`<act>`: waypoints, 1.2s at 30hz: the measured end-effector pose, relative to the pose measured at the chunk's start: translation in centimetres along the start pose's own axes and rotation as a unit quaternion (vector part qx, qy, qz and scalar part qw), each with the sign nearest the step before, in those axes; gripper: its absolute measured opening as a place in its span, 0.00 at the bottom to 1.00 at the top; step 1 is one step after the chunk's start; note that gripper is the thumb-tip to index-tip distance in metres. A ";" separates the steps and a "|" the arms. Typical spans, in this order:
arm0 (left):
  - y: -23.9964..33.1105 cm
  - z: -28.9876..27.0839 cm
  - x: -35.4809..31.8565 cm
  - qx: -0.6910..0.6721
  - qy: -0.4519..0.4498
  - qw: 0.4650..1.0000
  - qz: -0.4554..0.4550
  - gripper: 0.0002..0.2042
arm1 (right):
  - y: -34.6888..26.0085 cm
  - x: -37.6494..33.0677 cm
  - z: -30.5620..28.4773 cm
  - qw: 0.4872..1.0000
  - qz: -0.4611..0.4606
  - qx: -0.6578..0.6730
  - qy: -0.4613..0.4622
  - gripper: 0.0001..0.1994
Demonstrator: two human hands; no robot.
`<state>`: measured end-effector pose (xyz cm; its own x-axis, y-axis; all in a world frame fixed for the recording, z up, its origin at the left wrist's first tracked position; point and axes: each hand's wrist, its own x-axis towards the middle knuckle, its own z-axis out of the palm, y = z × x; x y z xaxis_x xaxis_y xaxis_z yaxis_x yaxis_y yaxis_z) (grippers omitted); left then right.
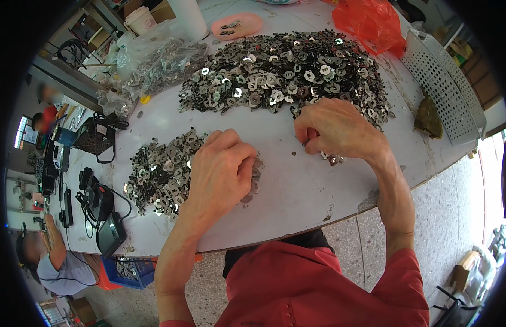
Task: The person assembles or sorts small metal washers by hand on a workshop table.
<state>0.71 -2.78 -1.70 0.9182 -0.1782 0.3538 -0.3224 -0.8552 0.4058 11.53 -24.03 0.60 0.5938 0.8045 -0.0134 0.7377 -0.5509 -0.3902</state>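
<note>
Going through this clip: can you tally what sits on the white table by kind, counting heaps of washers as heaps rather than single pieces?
Heaps of loose metal washers: 2, the large heap and the small heap
Clear bags of metal parts: 1
Pink tray: 1
Orange plastic bag: 1
White perforated basket: 1
Hands on the table: 2, left hand and right hand
Total: 8

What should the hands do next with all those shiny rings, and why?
Probably the right hand slides its few washers across to the small pile under the left hand. It sits curled at the edge of the big heap, with loose ones beside it.
</note>
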 end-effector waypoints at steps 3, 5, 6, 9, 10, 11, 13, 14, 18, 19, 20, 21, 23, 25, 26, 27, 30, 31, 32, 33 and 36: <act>0.1 -0.1 0.1 -0.007 0.007 1.000 0.002 0.03 | -0.1 0.2 0.1 1.000 0.003 0.014 -0.018 0.05; 0.3 -0.1 0.2 -0.008 0.009 1.000 0.000 0.03 | -0.1 0.4 0.2 1.000 -0.002 0.020 -0.022 0.05; 0.3 -0.2 0.1 -0.008 0.009 1.000 -0.001 0.03 | -0.1 0.4 0.2 0.999 -0.007 0.025 -0.026 0.05; 0.3 -0.2 0.1 -0.015 0.011 1.000 -0.003 0.03 | 0.0 0.2 0.0 0.998 -0.005 0.055 -0.017 0.05; 0.4 -0.2 0.1 -0.016 0.010 1.000 -0.002 0.03 | 0.3 0.0 0.0 0.998 -0.005 0.055 -0.017 0.05; 0.4 -0.2 0.2 -0.018 0.009 1.000 -0.002 0.03 | 0.6 -0.1 0.1 0.999 -0.014 0.045 0.007 0.05; 0.4 -0.2 0.2 -0.019 0.009 1.000 -0.002 0.03 | 0.7 -0.2 0.0 0.999 -0.024 0.036 0.032 0.05; 0.4 -0.2 0.2 -0.020 0.009 1.000 -0.001 0.03 | 0.5 -0.1 -0.2 1.000 -0.007 0.022 -0.001 0.06; 0.4 -0.3 0.1 -0.020 0.011 1.000 0.001 0.03 | 0.0 0.3 -0.3 0.998 0.024 0.044 -0.042 0.06; 0.4 -0.3 0.1 -0.022 0.010 1.000 0.003 0.04 | 0.0 0.3 -0.3 0.998 0.024 0.044 -0.042 0.06; 0.4 -0.2 0.1 -0.024 0.010 1.000 0.004 0.04 | 0.0 0.3 -0.3 0.998 0.016 0.044 -0.038 0.06; 0.4 -0.2 0.1 -0.025 0.010 1.000 0.004 0.04 | -0.1 0.3 -0.3 0.998 0.009 0.043 -0.033 0.06; 0.5 -0.3 0.1 -0.025 0.010 1.000 0.009 0.04 | 0.5 0.0 -0.2 0.999 0.003 0.048 -0.014 0.06; 0.5 -0.3 0.1 -0.024 0.012 1.000 0.009 0.05 | 0.7 -0.1 -0.3 0.999 -0.005 0.052 0.004 0.06; 0.6 -0.4 0.1 -0.024 0.014 1.000 0.010 0.05 | 0.7 -0.2 -0.5 0.999 0.007 0.040 -0.005 0.06; 0.6 -0.3 0.1 -0.024 0.014 1.000 0.010 0.05 | 0.6 -0.3 -0.7 0.999 0.021 0.028 -0.014 0.06; 0.6 -0.2 0.1 -0.026 0.013 1.000 0.011 0.05 | 0.2 0.0 -0.9 0.997 0.042 0.019 -0.059 0.07; 0.6 -0.2 0.1 -0.029 0.013 0.999 0.009 0.05 | 0.1 0.1 -0.9 0.997 0.042 0.019 -0.059 0.07; 0.6 -0.2 0.1 -0.033 0.012 0.999 0.008 0.05 | 0.0 0.2 -0.9 0.997 0.038 0.019 -0.069 0.06; 0.6 -0.1 0.1 -0.033 0.012 0.999 0.008 0.05 | -0.1 0.3 -0.8 0.996 0.034 0.020 -0.079 0.06; 0.6 0.0 0.1 -0.035 0.014 0.999 0.016 0.04 | -0.2 0.3 -0.3 0.999 0.019 0.022 -0.043 0.05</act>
<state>0.60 -3.26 -1.40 0.9008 -0.1894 0.3908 -0.3671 -0.8128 0.4524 11.68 -23.72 0.98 0.5889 0.8010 -0.1078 0.6994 -0.5719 -0.4286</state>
